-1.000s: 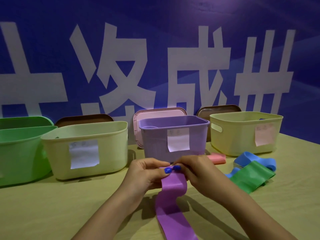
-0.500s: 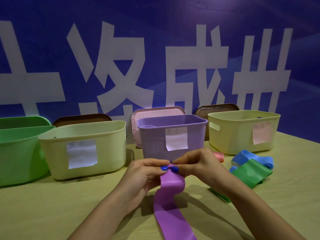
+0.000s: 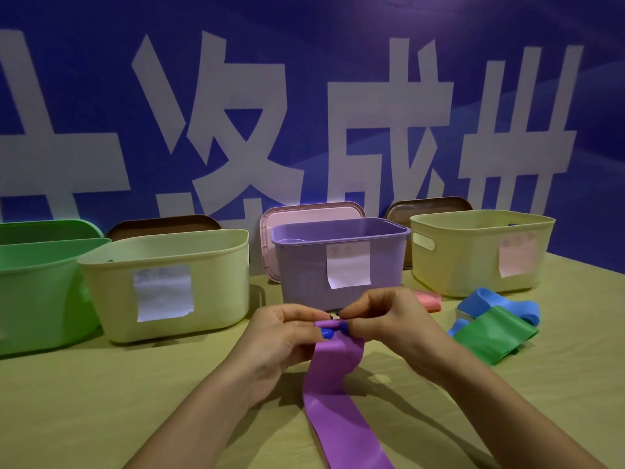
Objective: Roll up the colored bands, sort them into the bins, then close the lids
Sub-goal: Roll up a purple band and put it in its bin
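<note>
A long purple band [image 3: 338, 394] runs from the table's near edge up to my hands. My left hand [image 3: 284, 336] and my right hand [image 3: 389, 323] both pinch its far end, where a small tight roll has formed between thumbs and fingers. Just behind my hands stands the open purple bin [image 3: 341, 262] with a white label. A green band [image 3: 490, 336], a blue band [image 3: 490, 302] and a pink band [image 3: 427, 299] lie on the table to the right.
A green bin [image 3: 37, 292] and a pale yellow bin [image 3: 169, 282] stand at the left; another pale yellow bin [image 3: 480, 252] is at the right. A pink lid [image 3: 304, 214] and two brown lids [image 3: 162, 226] lean against the blue wall behind them.
The end of the purple band has been turned over into a tighter roll between my fingers. Both hands stay in front of the purple bin.
</note>
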`<state>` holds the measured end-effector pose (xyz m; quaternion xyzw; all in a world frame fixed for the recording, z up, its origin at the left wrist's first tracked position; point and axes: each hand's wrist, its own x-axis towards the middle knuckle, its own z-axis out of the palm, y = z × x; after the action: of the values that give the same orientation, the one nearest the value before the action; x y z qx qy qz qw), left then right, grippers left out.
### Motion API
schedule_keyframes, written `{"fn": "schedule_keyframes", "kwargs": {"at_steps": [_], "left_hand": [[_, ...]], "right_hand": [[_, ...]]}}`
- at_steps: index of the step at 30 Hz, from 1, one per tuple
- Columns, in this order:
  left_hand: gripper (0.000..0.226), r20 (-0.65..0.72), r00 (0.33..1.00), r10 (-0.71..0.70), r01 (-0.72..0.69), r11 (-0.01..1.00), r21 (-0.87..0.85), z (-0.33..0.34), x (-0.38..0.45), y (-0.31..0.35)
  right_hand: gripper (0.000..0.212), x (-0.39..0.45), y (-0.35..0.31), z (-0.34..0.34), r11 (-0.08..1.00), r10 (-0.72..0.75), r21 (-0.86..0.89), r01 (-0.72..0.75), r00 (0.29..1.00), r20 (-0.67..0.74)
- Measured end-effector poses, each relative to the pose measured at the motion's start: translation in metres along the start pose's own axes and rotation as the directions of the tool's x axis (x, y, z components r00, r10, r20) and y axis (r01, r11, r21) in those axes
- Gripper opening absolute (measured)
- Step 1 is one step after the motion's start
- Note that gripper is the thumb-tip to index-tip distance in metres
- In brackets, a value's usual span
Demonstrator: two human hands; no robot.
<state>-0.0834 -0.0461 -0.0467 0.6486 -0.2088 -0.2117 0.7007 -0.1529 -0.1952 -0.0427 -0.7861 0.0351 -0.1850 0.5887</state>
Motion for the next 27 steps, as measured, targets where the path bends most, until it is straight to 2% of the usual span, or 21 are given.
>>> {"fn": "schedule_keyframes", "kwargs": {"at_steps": [3,7,12,17,20,23,27], "left_hand": [[0.022,0.042,0.998,-0.053,0.055,0.997,-0.048,-0.0036,0.0005,-0.0006],[0.018,0.015,0.999,-0.045,0.047,0.984,-0.174,0.0009,0.0005,0.0002],[0.022,-0.058,0.997,0.046,-0.050,0.996,-0.071,0.0040,-0.0005,0.0016],[0.030,-0.082,0.990,0.117,-0.114,0.993,0.039,0.0027,-0.0010,0.0007],[0.030,-0.095,0.988,0.125,-0.120,0.991,0.056,0.0032,-0.0003,-0.0006],[0.026,-0.086,0.993,0.081,-0.084,0.996,-0.032,0.0039,-0.0004,-0.0023],[0.026,-0.028,1.000,0.005,-0.010,0.986,-0.169,0.0014,0.0007,-0.0010]], "right_hand": [[0.025,0.0001,0.0006,-0.0009,1.000,0.007,0.004,-0.007,1.000,-0.007],[0.018,0.0011,-0.0019,-0.0019,0.995,0.018,0.100,-0.016,1.000,-0.018],[0.012,0.0003,-0.0015,-0.0022,0.984,0.041,0.173,-0.041,0.999,0.002],[0.012,0.0011,-0.0007,-0.0040,0.999,-0.011,-0.048,0.010,1.000,-0.022],[0.018,0.0007,-0.0010,-0.0050,0.979,-0.060,-0.194,0.063,0.998,0.019],[0.019,0.0016,-0.0001,-0.0051,0.958,-0.117,-0.265,0.113,0.993,0.000],[0.019,0.0026,0.0020,-0.0054,0.967,-0.124,-0.228,0.118,0.992,-0.015]]}}
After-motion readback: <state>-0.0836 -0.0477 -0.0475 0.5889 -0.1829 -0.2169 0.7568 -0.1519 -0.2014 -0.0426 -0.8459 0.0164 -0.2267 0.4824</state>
